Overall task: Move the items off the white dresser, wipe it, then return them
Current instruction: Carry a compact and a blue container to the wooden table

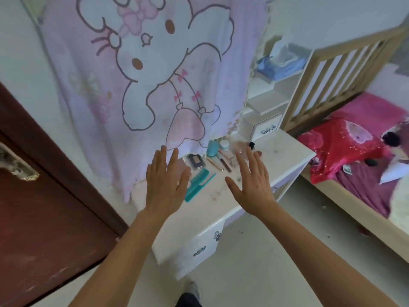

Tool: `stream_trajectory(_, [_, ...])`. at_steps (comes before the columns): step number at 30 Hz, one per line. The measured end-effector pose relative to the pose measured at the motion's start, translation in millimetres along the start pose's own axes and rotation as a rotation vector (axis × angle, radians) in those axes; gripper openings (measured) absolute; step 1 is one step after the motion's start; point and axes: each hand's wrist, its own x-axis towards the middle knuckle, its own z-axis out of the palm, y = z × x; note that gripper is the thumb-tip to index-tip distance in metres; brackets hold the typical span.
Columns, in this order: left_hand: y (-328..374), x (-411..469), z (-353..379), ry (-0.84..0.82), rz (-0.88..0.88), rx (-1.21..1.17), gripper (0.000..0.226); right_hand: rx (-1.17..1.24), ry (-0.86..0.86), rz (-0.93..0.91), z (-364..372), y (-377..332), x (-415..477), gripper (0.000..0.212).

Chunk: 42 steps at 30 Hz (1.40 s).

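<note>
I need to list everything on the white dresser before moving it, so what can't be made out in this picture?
Head view only:
- Right hand covers the lower part of the black-capped bottle.
- Left hand hides the teal comb's left edge.
- Blur makes labels on the teal bottle and white jar unreadable.
- Pink curtain hides the white dresser's back edge.

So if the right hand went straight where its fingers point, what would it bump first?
Probably the small black-capped bottle on the white dresser, just past the right hand. The hand may be hovering higher than the bottle, so I can't be sure.
</note>
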Motion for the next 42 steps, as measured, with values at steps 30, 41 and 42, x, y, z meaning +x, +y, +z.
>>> stream_trajectory(30, [-76,137,215,-0.429,-0.601,0.275,0.074,0.053,-0.72,-0.215,212,119,232,0.081])
stream_trajectory(41, [-126,180,270,-0.467,-0.644,0.276,0.076,-0.044,-0.566,-0.096,290,122,259,0.07])
stream_trajectory(42, [-127,179,272,-0.464,-0.646,0.287,0.077,-0.047,-0.54,-0.114,295,125,259,0.065])
